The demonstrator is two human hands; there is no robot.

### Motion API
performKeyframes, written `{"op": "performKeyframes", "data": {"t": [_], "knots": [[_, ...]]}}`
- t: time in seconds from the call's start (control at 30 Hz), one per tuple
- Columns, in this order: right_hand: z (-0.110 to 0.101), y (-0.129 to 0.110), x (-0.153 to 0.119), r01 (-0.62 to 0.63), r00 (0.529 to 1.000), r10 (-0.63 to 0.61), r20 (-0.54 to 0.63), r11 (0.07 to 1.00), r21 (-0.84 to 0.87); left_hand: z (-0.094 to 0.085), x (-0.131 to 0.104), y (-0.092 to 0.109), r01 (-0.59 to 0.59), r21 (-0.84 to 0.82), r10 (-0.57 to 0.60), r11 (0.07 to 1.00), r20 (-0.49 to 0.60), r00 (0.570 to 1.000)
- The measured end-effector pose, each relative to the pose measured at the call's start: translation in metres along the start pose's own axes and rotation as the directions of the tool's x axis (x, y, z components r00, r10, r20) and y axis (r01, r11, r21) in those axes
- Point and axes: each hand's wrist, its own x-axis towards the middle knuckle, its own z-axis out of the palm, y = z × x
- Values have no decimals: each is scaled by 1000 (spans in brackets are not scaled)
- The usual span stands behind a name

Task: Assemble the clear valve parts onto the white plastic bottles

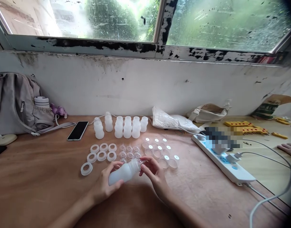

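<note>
Head camera looks down on my two hands meeting over the wooden table (41,177). My left hand (105,183) is curled shut around the lower body of a frosted white plastic bottle (124,172), which lies tilted, its base toward my palm and its neck pointing up and to the right. My right hand (155,174) pinches at that neck, thumb and forefinger closed on what looks like a small clear teat (139,162); whether the teat is already seated I cannot tell.

I judge the bottle light and empty, with a thin wall that would give a little under a hard squeeze, and a matte surface that is not very slippery. The body is the safe place to hold, wrapped by the whole hand as my left fingers do now. The teat looks soft and floppy, so I would hold it only at its rim.

Just beyond my fingertips lie more clear teats (129,152). Beyond my left fingers sit the white rings (101,152), one of them (86,168) apart. Past my right fingers are clear caps (159,152). Farther back stand more bottles (123,126), with a phone (77,130) to their left. A power strip (221,161) lies well to the right of my right hand, and another person's hand (289,149) rests at the far right edge.
</note>
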Motion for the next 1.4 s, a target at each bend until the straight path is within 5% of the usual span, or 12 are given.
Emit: {"op": "performKeyframes", "data": {"t": [0.27, 0.5, 0.63, 0.7, 0.8, 0.87, 0.93, 1.03, 1.23, 1.4], "knots": [[-2, -1, -1, -63, 995, 66, 69, 997, -38, -3, 1, -2, -59, -67, 54, 996, -67, 996], [-3, 1, 2, -89, 985, 86, 150, 996, 10, -9, 1, 1, 70, -254, -70, 965, 10, 998], [-4, 0, 3, -77, 981, 83, 173, 996, -41, -8, -3, -4, -69, -68, 65, 995, -61, 996], [-5, 2, 4, -89, 980, 104, 170, 992, -94, -8, -5, -9, -281, 162, 300, 946, -108, 948], [-7, 9, 6, -137, 971, 174, 163, 967, -216, -8, -8, -19, -540, 444, 617, 715, -38, 786], [-7, 15, 6, -170, 961, 223, 160, 941, -293, -8, -9, -23, -601, 534, 699, 594, 27, 715], [-8, 17, 6, -175, 959, 239, 155, 924, -340, -8, -8, -25, -614, 565, 719, 551, 52, 693], [-9, 13, 7, -147, 962, 213, 171, 932, -331, -6, -7, -24, -585, 537, 683, 608, 22, 730], [-14, 2, 10, -112, 924, 169, 342, 977, -181, -8, -6, -18, -426, 374, 472, 823, -35, 881], [-13, 17, 11, -111, 949, 190, 249, 947, -300, -6, -6, -18, -490, 391, 544, 779, -35, 838]]}}
